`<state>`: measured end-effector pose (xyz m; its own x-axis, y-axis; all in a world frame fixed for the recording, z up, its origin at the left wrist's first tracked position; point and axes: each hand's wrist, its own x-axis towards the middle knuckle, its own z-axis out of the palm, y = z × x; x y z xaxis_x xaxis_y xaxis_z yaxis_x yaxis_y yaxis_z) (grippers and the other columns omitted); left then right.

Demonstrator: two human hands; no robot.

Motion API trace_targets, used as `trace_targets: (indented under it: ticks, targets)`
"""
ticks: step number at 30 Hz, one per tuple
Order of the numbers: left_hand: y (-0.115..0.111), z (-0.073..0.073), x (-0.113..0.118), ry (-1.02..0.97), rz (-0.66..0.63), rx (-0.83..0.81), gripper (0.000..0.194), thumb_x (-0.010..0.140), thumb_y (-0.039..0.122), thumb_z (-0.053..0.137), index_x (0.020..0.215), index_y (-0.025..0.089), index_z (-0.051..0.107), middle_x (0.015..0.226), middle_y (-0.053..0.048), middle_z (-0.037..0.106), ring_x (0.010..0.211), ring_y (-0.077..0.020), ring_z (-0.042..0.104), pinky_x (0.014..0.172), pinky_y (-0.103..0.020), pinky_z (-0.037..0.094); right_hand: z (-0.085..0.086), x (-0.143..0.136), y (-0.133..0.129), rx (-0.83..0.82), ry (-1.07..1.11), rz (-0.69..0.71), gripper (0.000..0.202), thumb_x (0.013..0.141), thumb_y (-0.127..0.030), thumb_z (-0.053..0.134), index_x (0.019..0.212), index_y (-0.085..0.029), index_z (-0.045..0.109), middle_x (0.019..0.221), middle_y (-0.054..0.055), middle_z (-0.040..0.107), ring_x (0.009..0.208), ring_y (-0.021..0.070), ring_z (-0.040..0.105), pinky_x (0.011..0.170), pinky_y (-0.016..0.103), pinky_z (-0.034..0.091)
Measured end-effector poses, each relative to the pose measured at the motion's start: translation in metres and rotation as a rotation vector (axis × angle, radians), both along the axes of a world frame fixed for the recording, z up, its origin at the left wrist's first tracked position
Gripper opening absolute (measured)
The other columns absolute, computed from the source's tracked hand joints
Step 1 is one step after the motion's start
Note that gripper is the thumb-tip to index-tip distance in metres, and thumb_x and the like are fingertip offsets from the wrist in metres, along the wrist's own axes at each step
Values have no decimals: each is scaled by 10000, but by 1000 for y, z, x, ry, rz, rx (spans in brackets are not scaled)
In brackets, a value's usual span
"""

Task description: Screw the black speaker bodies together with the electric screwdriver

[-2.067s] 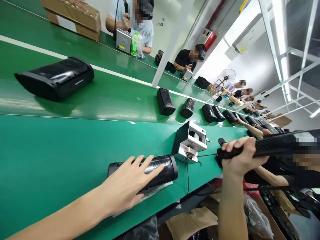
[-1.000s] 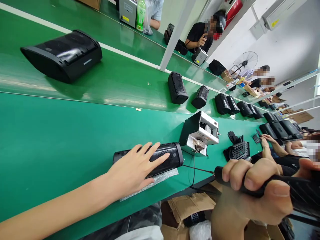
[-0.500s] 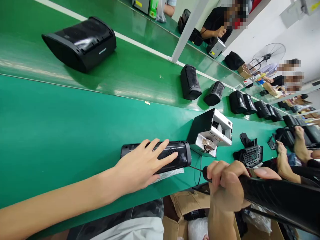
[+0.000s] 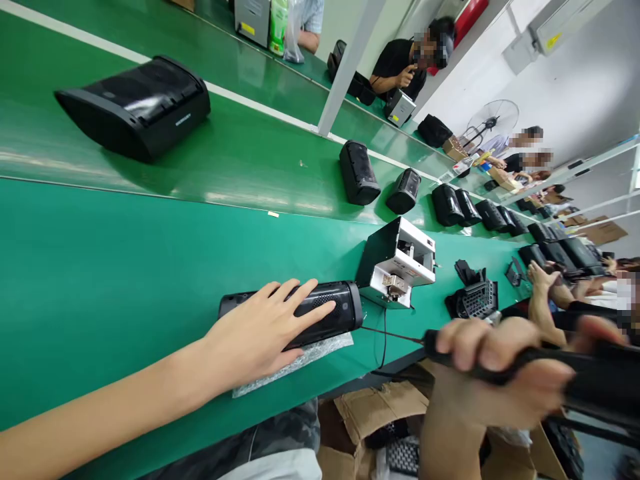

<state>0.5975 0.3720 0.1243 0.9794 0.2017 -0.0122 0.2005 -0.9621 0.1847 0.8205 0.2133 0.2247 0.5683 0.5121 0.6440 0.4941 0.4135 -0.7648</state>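
A black speaker [image 4: 344, 303] lies on its side on the green bench, partly over a bubble-wrap sheet [image 4: 320, 350]. Across its top rests my left hand [image 4: 273, 320], open, fingers spread toward the far edge and thumb along the near side. My right hand [image 4: 500, 353], blurred, is closed around a black power screwdriver [image 4: 595, 383]. The screwdriver's long thin shaft points left and meets the speaker's right end; whether its tip sits in a screw is too small to tell. Just behind that end stands a black-and-white screw feeder [image 4: 397, 263].
More black speakers [image 4: 137, 107] stand along the green conveyor [image 4: 250, 157] beyond the bench. Black plastic grille parts [image 4: 475, 293] lie right of the feeder. Below the bench edge is an open cardboard box [image 4: 380, 403]. Co-workers [image 4: 400, 73] sit across and along the line.
The view has shifted, so the bench items appear farther left. My right hand with the screwdriver has moved right relative to the speaker, showing more shaft. My left hand stays on the speaker.
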Motion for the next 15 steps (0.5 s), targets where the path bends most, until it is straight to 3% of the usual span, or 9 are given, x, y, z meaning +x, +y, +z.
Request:
trace_targets:
  ticks: [2,5,7,9,15]
  targets:
    - [1,-4,0,-13,2,6,876,1016,559,829,1774,380,429,1794,-223,464,1500,-500,624,1134,-615,577,16,24,4,99,-15,-184,555,963,-485,780,609,-216,447,546,-103,354,338,77,357,374,240,410]
    - [0,-8,0,-35,12,11,887,1006,561,840,1773,385,430,1791,-221,470,1493,-498,628,1134,-611,570,24,56,25,158,11,-383,284,883,-335,745,744,-247,513,560,-119,423,385,92,413,406,236,450]
    - [-1,-9,-1,-51,14,15,888,997,552,853,1767,392,439,1777,-213,494,1476,-489,643,1132,-598,567,18,70,42,152,14,-387,198,860,-269,743,978,-267,585,607,-138,513,400,108,439,418,249,468]
    - [-1,-8,-1,-61,12,19,886,989,545,864,1759,394,453,1764,-205,515,1465,-477,653,1130,-581,566,9,74,55,130,14,-359,385,842,-271,775,1165,-271,566,632,-149,559,396,116,445,417,260,466]
    - [0,-5,-1,-75,17,11,881,974,560,877,1740,377,483,1756,-205,525,1463,-468,648,1124,-560,546,-8,53,55,-77,111,-208,513,827,-336,913,1196,-256,566,612,-153,534,378,113,450,410,258,430]
